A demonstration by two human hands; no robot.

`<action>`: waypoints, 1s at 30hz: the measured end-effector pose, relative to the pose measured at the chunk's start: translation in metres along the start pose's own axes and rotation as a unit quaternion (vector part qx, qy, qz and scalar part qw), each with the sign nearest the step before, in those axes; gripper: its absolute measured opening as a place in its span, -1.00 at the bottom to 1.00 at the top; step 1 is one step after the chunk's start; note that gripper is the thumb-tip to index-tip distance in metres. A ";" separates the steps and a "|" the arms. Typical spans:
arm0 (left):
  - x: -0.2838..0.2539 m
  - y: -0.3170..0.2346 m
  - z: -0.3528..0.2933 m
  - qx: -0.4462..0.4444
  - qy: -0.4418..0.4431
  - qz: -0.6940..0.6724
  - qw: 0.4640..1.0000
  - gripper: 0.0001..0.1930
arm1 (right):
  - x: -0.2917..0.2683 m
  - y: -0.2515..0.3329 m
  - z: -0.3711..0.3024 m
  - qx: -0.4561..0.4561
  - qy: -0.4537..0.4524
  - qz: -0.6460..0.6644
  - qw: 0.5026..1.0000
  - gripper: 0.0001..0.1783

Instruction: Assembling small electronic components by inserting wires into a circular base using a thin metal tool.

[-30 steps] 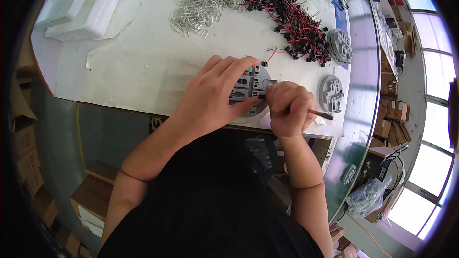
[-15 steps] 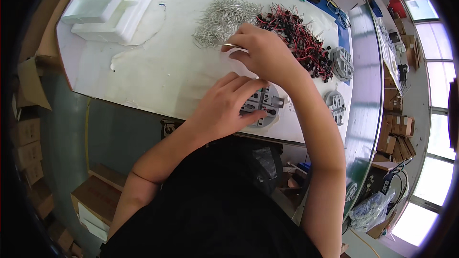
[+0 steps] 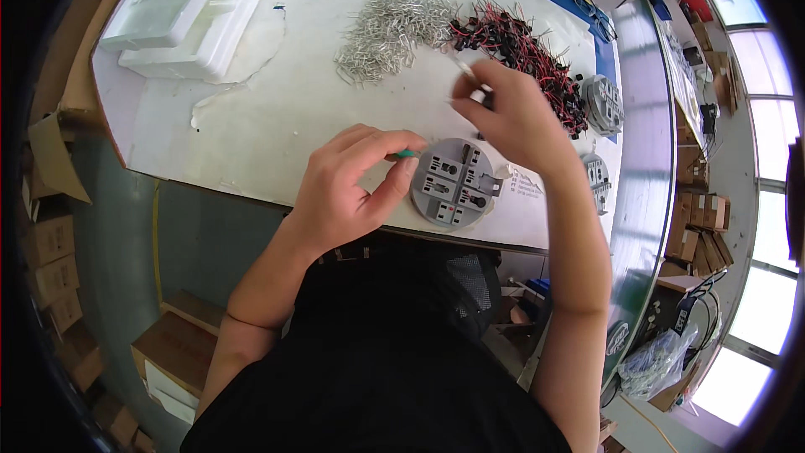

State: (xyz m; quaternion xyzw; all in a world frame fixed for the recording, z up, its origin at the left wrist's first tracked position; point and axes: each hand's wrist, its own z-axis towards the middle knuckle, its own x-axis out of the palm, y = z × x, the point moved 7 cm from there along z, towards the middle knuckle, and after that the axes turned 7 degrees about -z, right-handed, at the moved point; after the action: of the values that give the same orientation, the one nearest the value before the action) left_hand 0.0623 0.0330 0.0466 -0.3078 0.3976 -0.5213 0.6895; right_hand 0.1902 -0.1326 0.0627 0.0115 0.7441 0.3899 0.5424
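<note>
Below centre on the table lies a round grey fixture (image 3: 455,187) with slots, small black parts and a metal clip at its right side. My left hand (image 3: 356,180) is beside its left edge, thumb and index finger pinching a small green piece (image 3: 407,153). Above the fixture, my right hand (image 3: 511,109) is closed around a thin light-coloured tool (image 3: 464,67), smeared by motion, so its kind is unclear. Near the tool's tip are a heap of silvery metal pins (image 3: 390,33) and a pile of black parts with red and black wires (image 3: 524,59).
Two more round grey fixtures (image 3: 605,105) (image 3: 597,180) sit along the right side. White foam trays (image 3: 180,13) occupy the far left corner. Pliers-like tools (image 3: 587,7) lie on a blue mat at the back. Cardboard boxes (image 3: 180,348) stand on the floor left.
My left hand has drawn back left off the fixture, uncovering it, and the green piece now shows in its pinch. My right hand has moved right, from the pins toward the wired parts.
</note>
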 end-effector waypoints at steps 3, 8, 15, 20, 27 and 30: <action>0.008 0.001 0.003 0.004 0.023 -0.003 1.000 -0.80 | -0.018 -0.017 -0.033 0.071 0.001 0.080 0.994 -0.88; 0.030 0.006 0.004 -0.058 0.006 -0.073 0.996 -0.73 | -0.002 -0.036 -0.063 0.156 0.060 0.140 0.976 -0.89; 0.042 0.011 0.002 -0.016 0.065 -0.003 0.998 -0.64 | 0.009 -0.046 -0.061 0.199 0.012 0.147 0.969 -0.76; 0.045 0.010 0.001 -0.022 0.087 0.013 0.996 -0.58 | 0.011 -0.040 -0.055 0.223 0.031 0.182 0.957 -0.75; 0.045 0.010 0.000 -0.014 0.085 0.006 0.996 -0.60 | 0.007 -0.044 -0.057 0.187 0.025 0.128 0.974 -0.77; 0.045 0.011 0.000 -0.013 0.087 0.009 0.996 -0.61 | 0.006 -0.045 -0.058 0.154 0.024 0.081 0.984 -0.78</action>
State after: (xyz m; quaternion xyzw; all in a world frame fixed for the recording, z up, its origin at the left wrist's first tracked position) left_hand 0.0737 -0.0079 0.0275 -0.2662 0.4659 -0.5345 0.6530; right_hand 0.1588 -0.1945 0.0372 0.1456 0.8046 0.3138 0.4827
